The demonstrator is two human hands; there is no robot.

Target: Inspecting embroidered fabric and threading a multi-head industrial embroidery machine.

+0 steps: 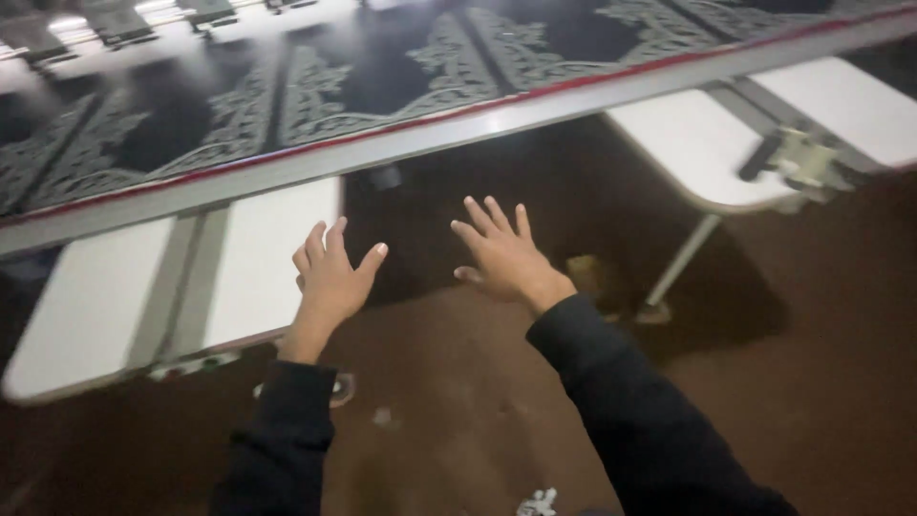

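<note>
My left hand and my right hand are both raised in front of me with fingers spread, holding nothing. They hover over the dark brown floor, just short of a long grey metal frame rail with a red edge. Beyond the rail stretches dark fabric with grey ornamental embroidery. My left hand is beside the edge of a white table panel. Both arms wear dark sleeves.
A second white table panel on a thin metal leg stands at the right, with a small light-coloured device on its track. Small white scraps lie on the brown floor.
</note>
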